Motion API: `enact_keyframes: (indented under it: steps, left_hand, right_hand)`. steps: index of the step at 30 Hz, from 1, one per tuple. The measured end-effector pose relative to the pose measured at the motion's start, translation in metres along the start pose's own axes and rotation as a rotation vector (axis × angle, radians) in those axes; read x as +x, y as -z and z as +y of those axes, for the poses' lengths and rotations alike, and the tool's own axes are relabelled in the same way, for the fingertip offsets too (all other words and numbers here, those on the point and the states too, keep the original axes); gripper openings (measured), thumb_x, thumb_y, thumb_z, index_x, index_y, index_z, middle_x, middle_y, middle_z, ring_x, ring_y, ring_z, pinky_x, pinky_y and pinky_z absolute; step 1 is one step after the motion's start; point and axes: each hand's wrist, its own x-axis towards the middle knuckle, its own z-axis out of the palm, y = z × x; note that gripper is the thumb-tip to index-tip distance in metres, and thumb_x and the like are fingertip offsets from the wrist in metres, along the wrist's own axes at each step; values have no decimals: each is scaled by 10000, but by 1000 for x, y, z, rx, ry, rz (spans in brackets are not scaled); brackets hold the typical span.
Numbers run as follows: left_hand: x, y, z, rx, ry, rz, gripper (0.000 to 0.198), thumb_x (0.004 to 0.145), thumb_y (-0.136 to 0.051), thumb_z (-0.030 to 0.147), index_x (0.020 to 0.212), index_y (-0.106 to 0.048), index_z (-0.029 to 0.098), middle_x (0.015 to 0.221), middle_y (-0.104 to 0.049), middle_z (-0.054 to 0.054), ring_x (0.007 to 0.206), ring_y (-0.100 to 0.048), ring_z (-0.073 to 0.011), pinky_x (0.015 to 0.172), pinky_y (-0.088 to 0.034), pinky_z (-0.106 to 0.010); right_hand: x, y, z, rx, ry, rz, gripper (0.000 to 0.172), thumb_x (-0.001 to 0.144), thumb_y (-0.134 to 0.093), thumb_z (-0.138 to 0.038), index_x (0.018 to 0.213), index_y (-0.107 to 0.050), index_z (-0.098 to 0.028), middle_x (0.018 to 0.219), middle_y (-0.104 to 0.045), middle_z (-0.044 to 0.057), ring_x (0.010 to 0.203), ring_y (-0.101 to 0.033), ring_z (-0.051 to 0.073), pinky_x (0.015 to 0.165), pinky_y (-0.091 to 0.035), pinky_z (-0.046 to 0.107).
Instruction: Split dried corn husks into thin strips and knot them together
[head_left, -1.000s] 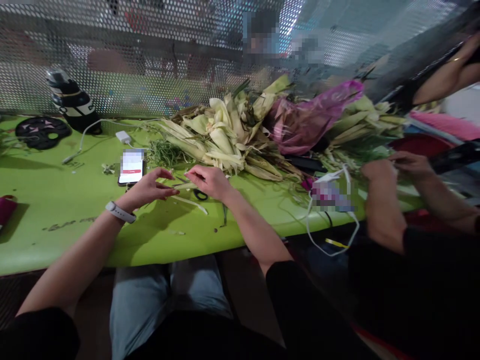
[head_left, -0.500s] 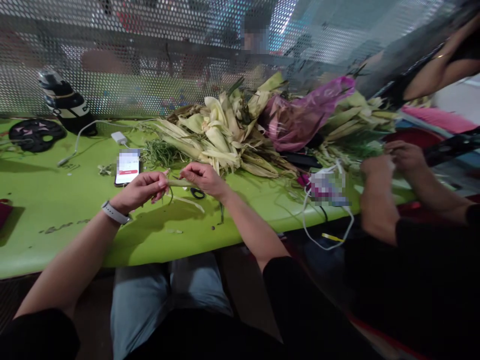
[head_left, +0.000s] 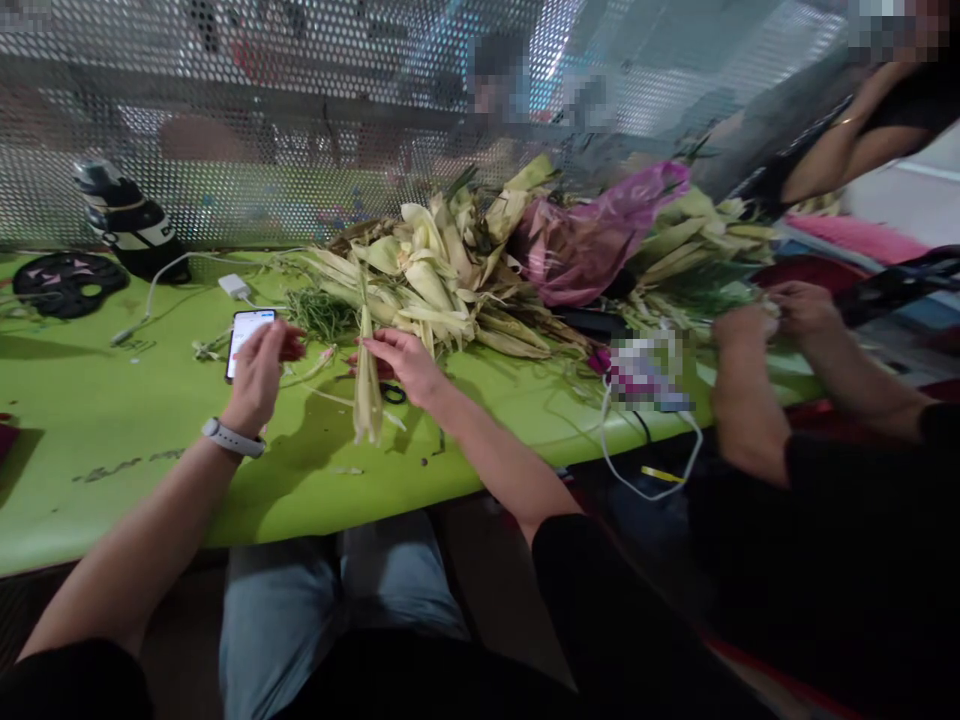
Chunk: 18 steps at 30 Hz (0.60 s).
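In my right hand (head_left: 405, 362), pinched between thumb and fingers, a pale corn husk (head_left: 367, 405) hangs upright above the green tabletop. Its lower end fans out. My left hand (head_left: 259, 375) is turned on its side over the lower part of a lit phone (head_left: 251, 322); its fingers are apart, slightly blurred, with nothing seen in them. Whether it touches the phone I cannot tell. Just behind my right hand lies a large heap of corn husks (head_left: 435, 275), with thin green strips (head_left: 321, 312) at its left. A black loop-shaped handle (head_left: 393, 394) rests by my right fingers.
A dark bottle (head_left: 131, 225) and a black mask (head_left: 71, 283) sit at the back left near a white charging cable (head_left: 154, 290). A pink plastic bag (head_left: 585, 240) lies on the heap. At the right, another person's hands (head_left: 772, 320) work close by. A perforated metal screen (head_left: 262, 130) stands behind.
My left hand has come off the stalk-like piece both hands held and moved left over the phone. My right hand now holds a husk hanging upright.
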Motion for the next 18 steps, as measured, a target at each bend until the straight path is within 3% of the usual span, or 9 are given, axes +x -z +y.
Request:
enact_keyframes:
  steps: [3, 5, 8, 11, 13, 15, 18]
  left_hand:
    - [-21, -16, 2, 22, 161, -282, 365, 908, -576, 490, 1012, -680, 156, 970, -691, -81, 851, -646, -162, 778, -527, -293]
    - [-28, -23, 1, 39, 162, -344, 309, 849, -679, 429, 1012, -682, 166, 993, -697, -63, 863, -641, -149, 791, -520, -271]
    - [-26, -23, 0, -39, 227, -260, 272, 845, -675, 416, 934, -662, 160, 899, -702, -49, 783, -647, -137, 743, -534, -273]
    - [-16, -17, 4, -132, 326, -106, 238, 805, -708, 365, 858, -587, 167, 755, -683, -19, 668, -662, -141, 658, -554, -287]
    - [-11, -14, 5, -136, 344, -51, 218, 815, -688, 348, 854, -567, 170, 665, -646, 8, 558, -628, -119, 570, -538, -255]
    - [-10, -13, 4, -95, 313, -59, 202, 834, -669, 344, 875, -572, 173, 602, -599, 33, 481, -574, -92, 501, -508, -217]
    - [-11, -13, 0, -36, 260, -127, 227, 840, -683, 374, 899, -573, 186, 577, -560, 55, 434, -530, -73, 452, -489, -195]
  right_hand:
    - [-6, -12, 9, -187, 110, -27, 161, 888, -624, -264, 998, -649, -149, 972, -717, 72, 788, -686, 140, 772, -609, 324]
    - [-11, -15, 10, -349, 193, -95, 227, 880, -631, -284, 1064, -665, -155, 1032, -715, 77, 852, -682, 151, 783, -599, 325]
    - [-14, -6, 0, -512, 218, -192, 270, 909, -578, -323, 1102, -670, -158, 1032, -719, 83, 850, -676, 151, 746, -581, 315]
    - [-12, 12, -14, -850, 219, 15, 244, 922, -532, -340, 956, -687, -155, 907, -716, 75, 738, -642, 148, 671, -528, 302]
    - [-10, 21, -16, -1165, 135, 9, 199, 863, -604, -343, 865, -682, -160, 869, -703, 79, 732, -624, 173, 665, -494, 317]
    - [-8, 23, -12, -1392, 50, -64, 201, 815, -645, -327, 902, -670, -147, 896, -689, 104, 746, -619, 202, 658, -477, 332]
    - [-7, 20, -3, -1529, 65, -45, 405, 796, -639, -318, 1143, -597, -113, 1092, -644, 164, 819, -626, 247, 681, -481, 365]
